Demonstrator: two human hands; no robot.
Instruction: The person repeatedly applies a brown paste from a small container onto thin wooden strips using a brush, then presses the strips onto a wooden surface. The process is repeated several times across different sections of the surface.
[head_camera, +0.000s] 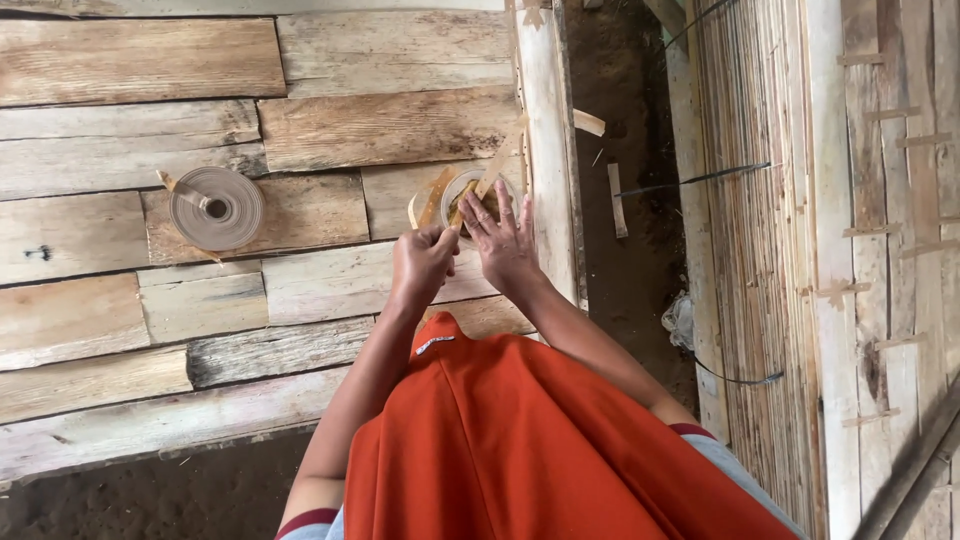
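A small round coil of pale strip (478, 200) lies flat on the plank floor.

- Two bare hands: the left hand (421, 262) and the right hand (505, 243).
- Two coils of flat strip: a large grey coil (216, 208) lying alone on the planks, and a small tan coil (472, 196) under the hands.
- One orange cloth (520, 440) over the lap.
- One upright wooden post (548, 140).
- One panel of thin bamboo slats (750, 220).
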